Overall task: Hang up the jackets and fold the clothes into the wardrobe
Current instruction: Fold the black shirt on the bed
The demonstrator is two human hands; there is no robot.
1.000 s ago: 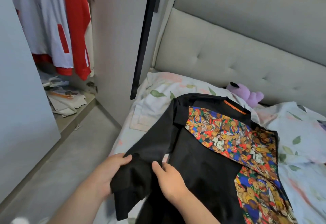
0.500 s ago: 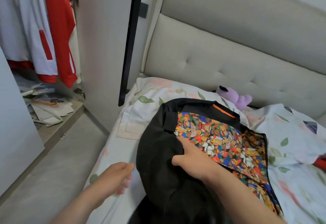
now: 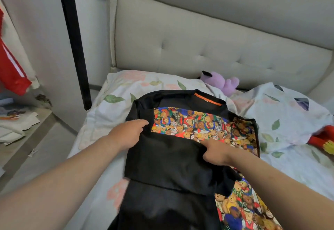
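Left hand (image 3: 129,133) pinches one corner of the folded black flap on my teddy bear shirt (image 3: 168,159), and my right hand (image 3: 216,151) pinches the other corner. Under both hands the shirt lies flat on the bed (image 3: 97,121). Past my fingers sits a purple toy (image 3: 228,85).

Soft, even indoor light, no glare; faint shadows under forearms; wide-angle bending at edges; slight blur and compression softness throughout.
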